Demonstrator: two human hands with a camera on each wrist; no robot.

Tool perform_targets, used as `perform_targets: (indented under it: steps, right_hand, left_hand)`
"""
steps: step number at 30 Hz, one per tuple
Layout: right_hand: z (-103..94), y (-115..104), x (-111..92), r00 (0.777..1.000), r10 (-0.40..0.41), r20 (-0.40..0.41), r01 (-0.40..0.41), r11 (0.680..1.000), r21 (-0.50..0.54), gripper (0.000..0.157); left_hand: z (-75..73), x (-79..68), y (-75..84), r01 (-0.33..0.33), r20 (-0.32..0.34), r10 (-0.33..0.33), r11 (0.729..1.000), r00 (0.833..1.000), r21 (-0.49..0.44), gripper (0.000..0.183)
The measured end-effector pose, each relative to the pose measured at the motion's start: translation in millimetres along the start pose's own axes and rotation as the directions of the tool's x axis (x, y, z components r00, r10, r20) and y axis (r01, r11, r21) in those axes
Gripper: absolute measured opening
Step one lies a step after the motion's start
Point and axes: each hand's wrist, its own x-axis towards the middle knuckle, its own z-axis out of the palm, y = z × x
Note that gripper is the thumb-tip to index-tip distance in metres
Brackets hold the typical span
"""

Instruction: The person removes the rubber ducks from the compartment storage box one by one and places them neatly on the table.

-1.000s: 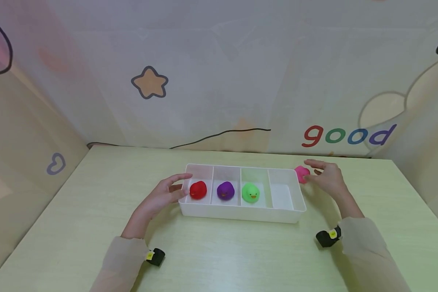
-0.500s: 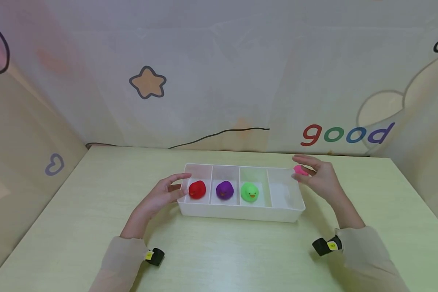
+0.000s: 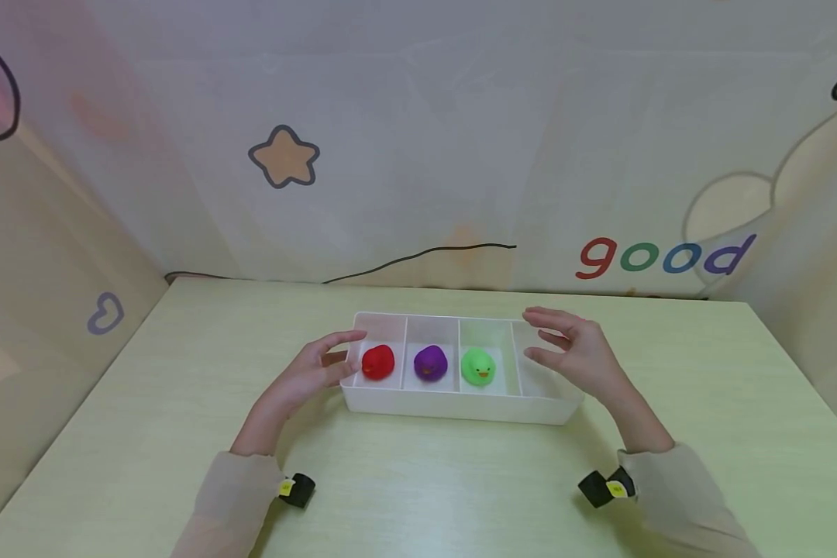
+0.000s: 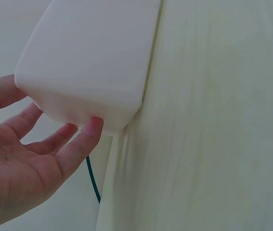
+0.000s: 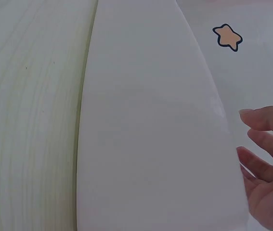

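Head view, tray: The white tray (image 3: 460, 406) stood on the pale wood-grain table (image 3: 418, 484), long side facing the wearer, divided into four in a row.
First compartment (image 3: 382, 328): Contained the red toy (image 3: 378, 363), rounded and glossy, resting near the left end.
Second compartment (image 3: 432, 332): Contained the purple toy (image 3: 430, 363), also rounded, with a small beak facing the wearer.
Third compartment (image 3: 487, 335): Contained the green duck (image 3: 478, 366), upright, with dark eyes and an orange beak facing the wearer; the walls around it showed a green tint.
Fourth compartment (image 3: 534, 383): Lay under the right hand (image 3: 577, 353), which hid part of its interior.
Right hand, grip: Wide; thumb and fingers stood well apart above the tray.
Left hand (image 3: 311, 373), grip: Lightly holding the tray's left end, thumb at the rim.
Left wrist view, tray: Smooth outer walls met at a rounded corner; lower fingertips touched the end wall.
Right wrist view, tray: The plain long wall filled the centre; the right hand's spread fingers were beside the rim.
Backdrop (image 3: 418, 155): Carried an outlined orange star.
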Motion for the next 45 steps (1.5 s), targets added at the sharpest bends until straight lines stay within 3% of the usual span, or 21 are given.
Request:
perform_targets:
  steps: [4, 17, 28, 38, 45]
  right_hand:
    - [6.1, -3, 0, 0.999, -0.036, 0.016, 0.035, 0.999, 0.033, 0.048]
    - [28.8, -7, 6, 0.996, -0.041, 0.085, 0.033, 0.995, 0.091, 0.046]
    - [46.3, -13, 16, 0.984, -0.032, 0.175, 0.029, 0.999, 0.022, 0.046]
    - [56.2, -16, 18, 0.971, -0.015, 0.237, 0.063, 0.979, -0.195, 0.041]
    - [63.3, -21, 23, 0.966, -0.012, 0.259, 0.121, 0.904, -0.410, 0.038]
  left_hand:
    - [0.6, 0.4, 1.3, -0.004, 0.002, 0.004, 1.000, 1.000, 0.000, 0.049]
    - [1.1, 0.4, 1.6, 0.013, -0.007, -0.013, 1.000, 1.000, 0.002, 0.049]
    - [0.8, 0.1, 0.5, 0.024, -0.018, -0.024, 1.000, 1.000, 0.012, 0.048]
    - [0.0, 0.4, -1.2, 0.025, -0.022, -0.025, 1.000, 0.999, 0.007, 0.048]
    - [-0.1, 0.7, -1.3, 0.018, -0.014, -0.018, 1.000, 1.000, 0.000, 0.048]
